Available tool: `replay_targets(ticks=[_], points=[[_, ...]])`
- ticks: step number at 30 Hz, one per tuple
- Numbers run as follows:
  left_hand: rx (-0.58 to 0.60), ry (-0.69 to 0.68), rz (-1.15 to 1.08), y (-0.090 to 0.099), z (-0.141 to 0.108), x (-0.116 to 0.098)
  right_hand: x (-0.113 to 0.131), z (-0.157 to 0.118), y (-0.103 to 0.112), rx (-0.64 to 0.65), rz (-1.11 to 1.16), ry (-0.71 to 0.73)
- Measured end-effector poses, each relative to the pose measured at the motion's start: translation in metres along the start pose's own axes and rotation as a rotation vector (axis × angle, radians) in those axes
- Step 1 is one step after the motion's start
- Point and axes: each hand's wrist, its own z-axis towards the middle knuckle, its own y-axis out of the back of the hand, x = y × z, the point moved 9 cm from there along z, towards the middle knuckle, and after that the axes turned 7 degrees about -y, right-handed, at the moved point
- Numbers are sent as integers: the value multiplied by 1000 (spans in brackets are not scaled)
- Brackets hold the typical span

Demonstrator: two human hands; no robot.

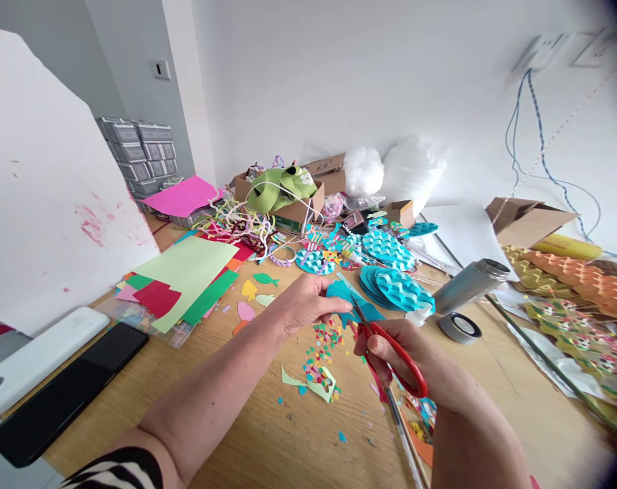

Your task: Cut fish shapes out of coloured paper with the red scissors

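Between finger and thumb, my left hand point(308, 299) pinches a piece of blue paper point(372, 310). My right hand point(408, 350) is wrapped round the red handles of a pair of scissors point(415, 380), whose blades lie at the blue paper. Small coloured paper dots point(321, 360) and a pale green paper scrap point(323, 386) are scattered on the wooden table below my hands. Just beyond them sits a stack of blue wavy paper ovals point(395, 288). Left of the dots lie small fish-shaped paper cutouts, among them a green fish point(266, 279).
Coloured paper sheets point(186, 272), a black phone point(68, 394) and a white device point(43, 360) are on the left. To the right, a metal flask point(471, 285) stands tilted behind its grey lid point(460, 327). Cardboard boxes point(323, 178) and craft scraps line the wall.
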Motion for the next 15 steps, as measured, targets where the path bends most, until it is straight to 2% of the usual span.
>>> replay_targets(ticks=[6, 15], points=[[-12, 49, -123, -1, 1, 3, 2, 0, 4, -31, -25, 37], [-28, 43, -75, -1, 0, 3, 4, 2, 4, -34, -38, 32]])
